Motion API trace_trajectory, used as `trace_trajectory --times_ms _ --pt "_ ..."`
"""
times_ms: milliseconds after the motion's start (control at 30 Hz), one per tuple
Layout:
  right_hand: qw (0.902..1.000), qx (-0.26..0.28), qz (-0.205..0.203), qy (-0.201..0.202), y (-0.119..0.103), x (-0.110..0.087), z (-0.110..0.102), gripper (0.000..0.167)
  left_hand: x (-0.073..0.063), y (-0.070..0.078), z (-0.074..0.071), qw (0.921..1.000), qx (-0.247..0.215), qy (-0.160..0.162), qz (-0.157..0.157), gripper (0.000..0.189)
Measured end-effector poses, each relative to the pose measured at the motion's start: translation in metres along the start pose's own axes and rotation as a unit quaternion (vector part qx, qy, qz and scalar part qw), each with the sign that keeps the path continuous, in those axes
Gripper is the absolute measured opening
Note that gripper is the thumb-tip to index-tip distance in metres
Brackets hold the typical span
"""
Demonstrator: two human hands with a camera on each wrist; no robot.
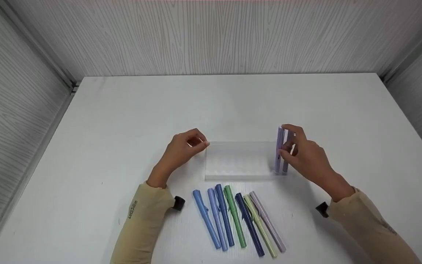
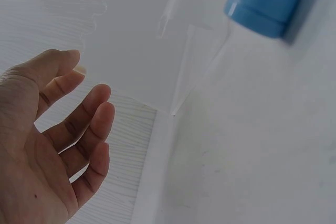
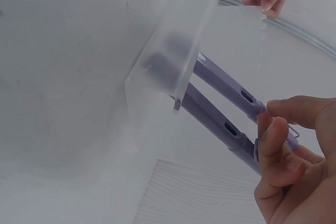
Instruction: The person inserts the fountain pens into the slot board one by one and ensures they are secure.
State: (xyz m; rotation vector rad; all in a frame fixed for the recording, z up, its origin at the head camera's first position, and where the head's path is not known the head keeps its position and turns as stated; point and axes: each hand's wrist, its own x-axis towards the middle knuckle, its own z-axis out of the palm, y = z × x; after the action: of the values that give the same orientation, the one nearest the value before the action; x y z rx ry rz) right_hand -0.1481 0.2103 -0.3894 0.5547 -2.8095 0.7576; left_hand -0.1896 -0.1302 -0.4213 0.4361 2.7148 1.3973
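Observation:
A translucent plastic pen holder point(image 1: 240, 157) with a scalloped edge stands on the table. At its upper left corner my left hand point(image 1: 186, 148) pinches the edge between thumb and index finger, the other fingers loosely bent. Two purple pens point(image 3: 223, 85) stand upright in the holder's right end, their lower ends blurred behind the frosted front. My right hand point(image 1: 304, 154) holds the left one of these pens, thumb against its side and index finger near its top. The second purple pen point(image 3: 210, 116) is close beside the curled fingers, partly hidden by them.
In front of the holder lies a loose row of several pens: light blue point(image 1: 206, 219), periwinkle point(image 1: 217, 219), blue point(image 1: 224, 214), green point(image 1: 235, 216), navy point(image 1: 250, 223), yellow-green point(image 1: 260, 225) and lilac point(image 1: 267, 222). Wood-grain panels point(image 1: 211, 36) border the white table.

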Motion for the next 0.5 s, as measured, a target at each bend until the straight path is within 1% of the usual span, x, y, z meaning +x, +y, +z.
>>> trace_trajectory --times_ms 233,500 --pt "0.9998 -0.017 0.008 -0.002 -0.002 -0.0007 0.001 0.061 -0.0001 0.0008 -0.0002 0.9999 0.0 0.005 -0.009 0.016" --pt "0.9988 -0.045 0.016 0.009 -0.0055 -0.0015 0.0018 0.062 -0.0002 0.0016 -0.0005 1.0 0.002 0.002 -0.001 0.017"
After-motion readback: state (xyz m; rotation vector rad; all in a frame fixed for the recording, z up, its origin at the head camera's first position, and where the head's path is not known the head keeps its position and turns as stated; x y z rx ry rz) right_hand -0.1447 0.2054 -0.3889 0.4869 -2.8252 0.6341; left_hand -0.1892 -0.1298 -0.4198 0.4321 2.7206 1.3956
